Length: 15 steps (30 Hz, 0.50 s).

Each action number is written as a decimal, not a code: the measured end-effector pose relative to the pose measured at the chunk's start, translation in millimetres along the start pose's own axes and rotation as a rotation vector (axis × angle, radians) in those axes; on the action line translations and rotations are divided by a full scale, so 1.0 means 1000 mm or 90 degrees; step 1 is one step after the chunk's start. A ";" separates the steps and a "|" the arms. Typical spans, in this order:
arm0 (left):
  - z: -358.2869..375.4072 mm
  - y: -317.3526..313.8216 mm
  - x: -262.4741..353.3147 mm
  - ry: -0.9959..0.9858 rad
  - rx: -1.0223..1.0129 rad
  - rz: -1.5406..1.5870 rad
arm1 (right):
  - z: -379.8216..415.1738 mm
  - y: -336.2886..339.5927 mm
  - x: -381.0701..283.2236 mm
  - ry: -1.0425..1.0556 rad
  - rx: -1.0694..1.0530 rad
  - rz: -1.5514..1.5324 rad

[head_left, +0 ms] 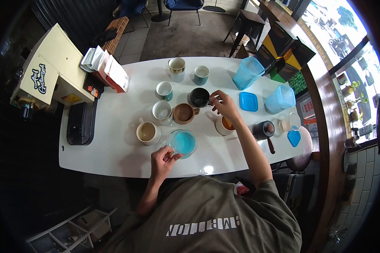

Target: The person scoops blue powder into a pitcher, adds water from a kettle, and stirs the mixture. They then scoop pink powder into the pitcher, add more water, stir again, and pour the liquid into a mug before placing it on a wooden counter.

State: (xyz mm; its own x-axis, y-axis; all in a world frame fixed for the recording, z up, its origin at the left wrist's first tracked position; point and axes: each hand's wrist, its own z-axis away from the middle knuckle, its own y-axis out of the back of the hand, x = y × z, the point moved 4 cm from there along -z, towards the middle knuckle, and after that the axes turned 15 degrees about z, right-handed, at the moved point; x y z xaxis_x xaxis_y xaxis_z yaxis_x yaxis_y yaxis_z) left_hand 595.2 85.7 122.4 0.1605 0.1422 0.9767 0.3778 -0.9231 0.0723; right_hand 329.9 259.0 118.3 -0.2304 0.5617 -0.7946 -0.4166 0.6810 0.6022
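Note:
My left hand [161,162] is closed at the near left edge of a clear glass cup [184,142] that looks bright blue inside. My right hand [223,104] reaches across the table with its fingers closed at the handle of a small black cup [199,97]. Right in front of that cup is a brown mug [183,113], its handle pointing right. Under my right forearm sits a pale mug [224,126] with something orange inside, partly hidden. A cream mug [147,133] is left of the glass cup, with a whitish cup [162,112] behind it.
Farther back stand a green-white cup [164,90], a tall mug [177,69] and another cup [201,75]. To the right are two blue containers [248,72], blue lids [248,102], a dark pot with a handle [263,130] and a glass jug [290,122]. A cream machine [50,67] borders the left.

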 end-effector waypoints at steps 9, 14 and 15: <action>-0.011 -0.008 0.002 0.003 -0.034 0.003 | 0.002 0.024 -0.015 -0.021 -0.018 0.136; -0.012 -0.010 0.005 -0.004 -0.030 -0.001 | 0.045 0.057 -0.041 0.026 0.097 0.241; -0.011 -0.010 0.006 -0.002 -0.031 -0.001 | 0.058 0.062 -0.044 0.035 0.099 0.220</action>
State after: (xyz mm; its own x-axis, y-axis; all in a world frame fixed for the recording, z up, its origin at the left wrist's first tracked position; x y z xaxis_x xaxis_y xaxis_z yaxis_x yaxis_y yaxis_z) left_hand 582.1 92.2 129.7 0.1628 0.1446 0.9760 0.3330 -0.9392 0.0836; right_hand 365.2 303.4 195.0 -0.3825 0.7475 -0.5431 -0.1693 0.5212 0.8365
